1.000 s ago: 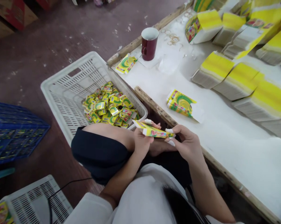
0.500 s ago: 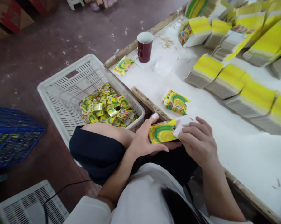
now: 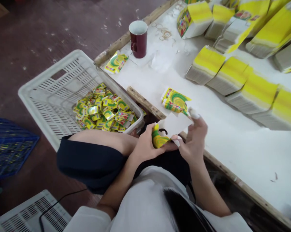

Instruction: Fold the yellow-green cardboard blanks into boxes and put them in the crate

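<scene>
My left hand (image 3: 145, 141) is wrapped around a small yellow and green printed carton (image 3: 159, 138), held above my lap at the table edge. The carton's white inner side and a wide white flap (image 3: 175, 124) face up, with a dark curved opening near the fold. My right hand (image 3: 194, 138) grips the carton's right edge, its thumb pressed there and a finger raised beside the flap's corner. Just beyond, a small stack of flat yellow-green cartons (image 3: 175, 100) lies on the white tabletop (image 3: 235, 154).
A white plastic crate (image 3: 48, 80) at left contains many small cartons (image 3: 104, 109). On the table are a maroon mug (image 3: 138, 43), a loose carton (image 3: 116, 62), rubber bands (image 3: 165, 33) and rows of yellow carton stacks (image 3: 205, 64). A blue crate (image 3: 10, 145) stands far left.
The carton has turned so that its white inside and flap now show instead of its printed face. My right hand has shifted from the flap's end to the carton's edge. The view has moved slightly.
</scene>
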### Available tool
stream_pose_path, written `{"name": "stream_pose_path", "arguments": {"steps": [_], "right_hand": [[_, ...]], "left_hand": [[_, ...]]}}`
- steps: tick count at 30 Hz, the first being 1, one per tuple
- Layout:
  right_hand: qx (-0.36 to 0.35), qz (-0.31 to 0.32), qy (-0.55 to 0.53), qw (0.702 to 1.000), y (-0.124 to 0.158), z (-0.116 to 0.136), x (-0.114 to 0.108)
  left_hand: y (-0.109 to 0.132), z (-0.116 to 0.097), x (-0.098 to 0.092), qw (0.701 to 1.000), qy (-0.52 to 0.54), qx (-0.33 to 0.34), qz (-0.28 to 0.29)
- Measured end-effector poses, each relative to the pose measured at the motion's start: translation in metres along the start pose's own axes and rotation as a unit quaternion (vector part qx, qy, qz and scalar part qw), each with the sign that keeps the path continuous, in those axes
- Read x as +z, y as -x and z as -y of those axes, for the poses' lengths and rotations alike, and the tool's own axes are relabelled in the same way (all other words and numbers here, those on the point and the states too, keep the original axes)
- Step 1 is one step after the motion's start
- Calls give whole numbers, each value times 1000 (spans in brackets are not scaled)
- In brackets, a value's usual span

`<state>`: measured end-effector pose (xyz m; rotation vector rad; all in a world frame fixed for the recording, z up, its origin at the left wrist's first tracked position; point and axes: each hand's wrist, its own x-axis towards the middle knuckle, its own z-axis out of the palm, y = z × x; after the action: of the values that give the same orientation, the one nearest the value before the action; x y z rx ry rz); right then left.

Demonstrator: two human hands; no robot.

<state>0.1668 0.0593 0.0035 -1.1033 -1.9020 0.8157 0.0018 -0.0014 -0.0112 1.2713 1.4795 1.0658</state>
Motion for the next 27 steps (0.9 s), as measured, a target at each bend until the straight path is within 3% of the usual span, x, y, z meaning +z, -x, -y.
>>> {"name": "stream_pose_path", "arguments": {"steps": [2,5,8,11,13,15,19,22,25,27], "right_hand": [[107,-1,-129,986,2,3,15],[236,114,-283,923,1,9,28],[279,191,-366,867,-2,10,24],[314,234,-399,829,-1,4,14],[325,261,-395,819,2,-1,11],[307,256,-373,837,6,-4,14],[242,178,-286,910,10,1,26],[169,196,-215,942,11,6,28],[72,219,-136,964,12,4,24],[23,178,-93,979,13,-3,23]], "left_hand": [[1,6,2,999,-19,25,-37],[3,16,2,995,-62,49,-65],[4,21,1,989,-104,95,-50],[3,20,1,980,-113,163,-12],[2,18,2,979,-106,175,8],[2,16,2,982,-99,157,22],[3,14,-1,990,-105,81,48],[3,16,0,995,-66,47,57],[1,21,3,997,-37,66,10],[-2,24,5,992,-57,94,-61]]}}
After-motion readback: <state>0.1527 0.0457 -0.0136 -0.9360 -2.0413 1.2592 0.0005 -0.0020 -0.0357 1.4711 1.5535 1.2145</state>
